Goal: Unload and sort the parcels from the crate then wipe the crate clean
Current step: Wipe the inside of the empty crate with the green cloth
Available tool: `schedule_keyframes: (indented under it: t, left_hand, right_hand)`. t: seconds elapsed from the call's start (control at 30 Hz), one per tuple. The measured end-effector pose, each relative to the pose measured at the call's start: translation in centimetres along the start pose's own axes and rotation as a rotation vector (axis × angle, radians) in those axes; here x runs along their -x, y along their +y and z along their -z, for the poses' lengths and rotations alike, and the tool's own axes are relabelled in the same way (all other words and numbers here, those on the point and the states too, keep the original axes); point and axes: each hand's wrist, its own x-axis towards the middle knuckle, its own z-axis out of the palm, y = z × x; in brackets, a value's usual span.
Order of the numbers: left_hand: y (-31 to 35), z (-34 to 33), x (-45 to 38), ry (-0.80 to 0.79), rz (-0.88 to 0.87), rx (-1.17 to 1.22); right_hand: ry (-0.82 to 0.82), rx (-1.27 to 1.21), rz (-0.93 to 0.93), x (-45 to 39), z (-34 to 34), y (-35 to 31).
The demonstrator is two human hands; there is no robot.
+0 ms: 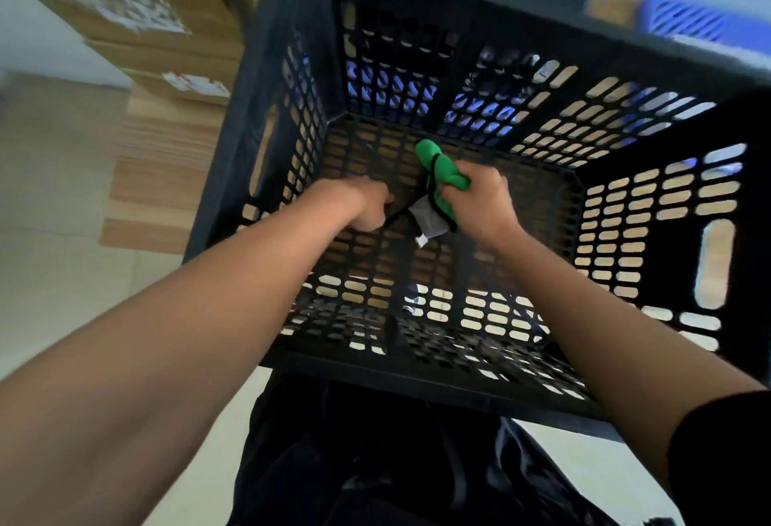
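1. One black crate (651,208) around both hands, no parcels inside.
2. One green cloth (443,175) clenched in right hand (486,202), low over the crate floor.
3. Left hand (367,208) curled beside it, pinching the cloth's black cord (400,214).
4. Three cardboard boxes (167,37) stacked far left of left hand.
5. One blue basket (701,22) beyond right hand.

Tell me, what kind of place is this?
Probably a parcel sorting or storage room. Labelled cardboard boxes are stacked at the left, a blue basket sits at the back, and both hands work inside a big black crate.
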Motion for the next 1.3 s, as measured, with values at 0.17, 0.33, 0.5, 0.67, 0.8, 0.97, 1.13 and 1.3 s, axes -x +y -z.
schedule_keyframes:
  t: [0.17, 0.33, 0.5, 0.67, 0.8, 0.97, 1.13, 1.3]
  left_hand:
    - [-0.4, 4.1, 5.2, 0.287, -0.064, 0.076]
    - [-1.6, 6.6, 10.7, 0.51, -0.122, 0.037]
    - [-3.0, 6.7, 12.3, 0.709, -0.209, 0.346]
    - [-0.9, 6.5, 11.4, 0.763, -0.257, 0.966]
    - [0.6, 5.9, 9.8, 0.815, -0.178, 1.424]
    - [3.2, 5.6, 9.0, 1.005, -0.22, 1.541]
    - [5.7, 6.2, 7.8, 1.022, -0.27, 1.836]
    - [6.6, 6.5, 6.6, 1.036, -0.193, 2.18]
  right_hand:
    - [0.173, -0.035, 0.016, 1.0, 0.7, -2.6]
    - [0.321, -0.028, 0.2, 1.7, 0.4, -5.8]
    - [0.41, 0.119, 0.395, 0.4, -0.1, -8.4]
    - [0.478, -0.1, 0.356, -0.2, 0.1, -11.7]
    - [0.333, -0.238, 0.274, 0.3, 1.7, -13.1]
    - [0.182, -0.229, 0.326, -0.9, 4.4, -13.6]
    - [-0.01, -0.202, 0.375, -2.5, 6.9, -13.7]
    - [-0.251, -0.187, 0.42, -3.3, 9.7, -12.9]
